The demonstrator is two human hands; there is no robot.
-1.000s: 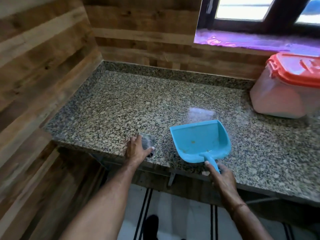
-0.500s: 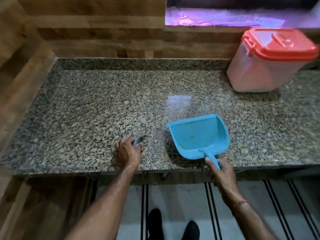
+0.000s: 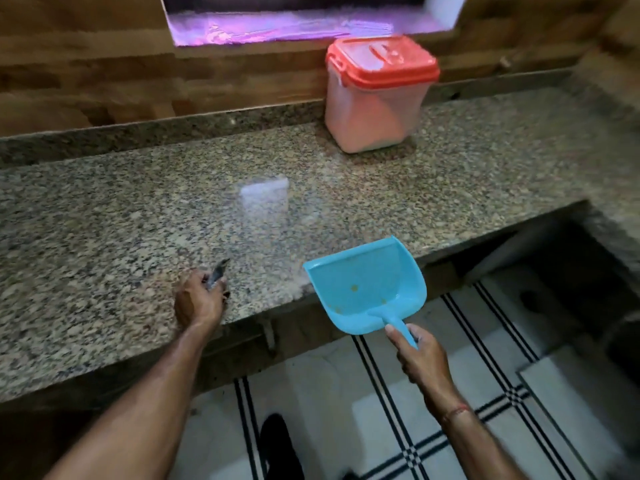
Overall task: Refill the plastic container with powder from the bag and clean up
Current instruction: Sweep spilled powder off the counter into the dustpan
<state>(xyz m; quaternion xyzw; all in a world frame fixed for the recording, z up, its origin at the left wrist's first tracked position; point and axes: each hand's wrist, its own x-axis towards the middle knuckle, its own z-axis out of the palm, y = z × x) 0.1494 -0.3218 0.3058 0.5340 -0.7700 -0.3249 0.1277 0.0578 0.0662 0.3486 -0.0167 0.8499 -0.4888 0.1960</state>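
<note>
A clear plastic container (image 3: pixel 375 112) with a closed red lid (image 3: pixel 384 60) stands at the back of the granite counter (image 3: pixel 138 209), pale powder showing through its walls. My right hand (image 3: pixel 420 355) grips the handle of a blue dustpan (image 3: pixel 367 285), whose mouth meets the counter's front edge while its body hangs over the floor. My left hand (image 3: pixel 199 299) rests on the counter near the front edge, closed on a small crumpled grey piece (image 3: pixel 217 271). No bag is in view.
A wood-panelled wall and a window sill (image 3: pixel 294 26) run behind the counter. The counter turns a corner at the right (image 3: pixel 609 216) over a dark opening. White floor tiles with black stripes (image 3: pixel 391 410) lie below, with a dark shoe (image 3: pixel 280 445) on them.
The dustpan has slid off the counter top to its front edge, now hanging partly over the floor. My view has swung right and down. My left hand still holds the grey piece.
</note>
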